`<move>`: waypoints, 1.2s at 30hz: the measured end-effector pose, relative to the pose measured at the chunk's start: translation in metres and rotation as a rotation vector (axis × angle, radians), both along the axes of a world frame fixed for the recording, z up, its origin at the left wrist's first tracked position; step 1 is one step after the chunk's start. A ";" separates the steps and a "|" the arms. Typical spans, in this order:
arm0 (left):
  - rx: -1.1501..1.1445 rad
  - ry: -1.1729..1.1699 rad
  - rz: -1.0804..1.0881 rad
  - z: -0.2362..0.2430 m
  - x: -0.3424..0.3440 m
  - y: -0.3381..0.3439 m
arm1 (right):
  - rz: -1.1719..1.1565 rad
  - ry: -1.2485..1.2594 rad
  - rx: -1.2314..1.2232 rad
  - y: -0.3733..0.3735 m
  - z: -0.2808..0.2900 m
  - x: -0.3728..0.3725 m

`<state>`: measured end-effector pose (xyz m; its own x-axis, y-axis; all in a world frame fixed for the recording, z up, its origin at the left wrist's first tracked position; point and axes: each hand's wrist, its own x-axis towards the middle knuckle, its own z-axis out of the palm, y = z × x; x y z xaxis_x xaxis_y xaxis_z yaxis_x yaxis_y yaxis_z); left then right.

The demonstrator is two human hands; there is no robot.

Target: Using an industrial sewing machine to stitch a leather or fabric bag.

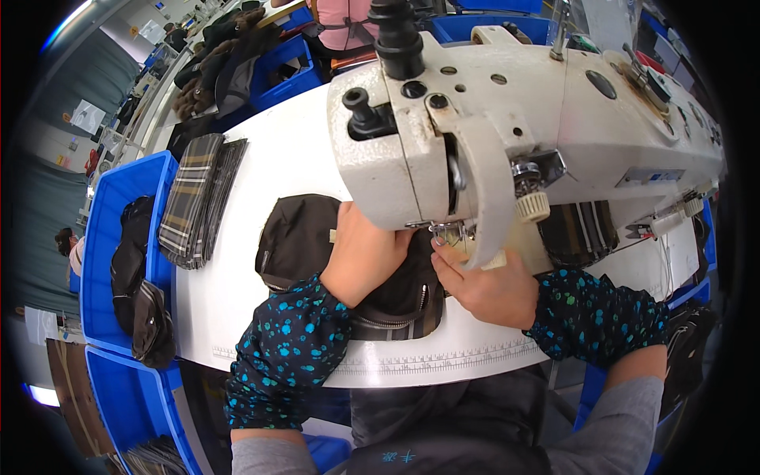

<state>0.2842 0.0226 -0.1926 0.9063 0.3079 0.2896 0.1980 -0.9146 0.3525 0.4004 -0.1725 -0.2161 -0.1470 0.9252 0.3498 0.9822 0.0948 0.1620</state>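
Dark brown fabric (297, 233), curved silver zipper (423, 301), plaid layer (384, 332) beneath, spread on white tabletop (277, 150)

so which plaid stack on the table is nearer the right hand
The right plaid stack, partly hidden by the sewing machine; the left plaid stack lies farther off, beside a blue bin.

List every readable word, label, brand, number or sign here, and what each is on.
White table, front edge: ruler strip with small numerals, not copied.
Black garment on the lap: blue characters, not copied.
Sewing machine, arm: small plate, too blurred to read.
Dark zippered bag: pale tag, no print discernible.
White sheet, upper left: too small to read.
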 end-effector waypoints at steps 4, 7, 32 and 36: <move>0.186 -0.024 -0.019 0.022 -0.019 -0.013 | 0.081 0.128 0.145 0.004 -0.002 0.011; 0.120 0.031 -0.231 0.049 -0.040 -0.032 | 0.064 0.280 0.171 0.008 -0.002 0.013; -0.076 0.062 -0.293 0.028 -0.042 -0.027 | 0.186 0.130 0.164 -0.022 0.017 -0.031; 0.343 0.081 -0.278 0.034 -0.048 -0.046 | 0.194 0.081 0.178 -0.022 0.014 -0.031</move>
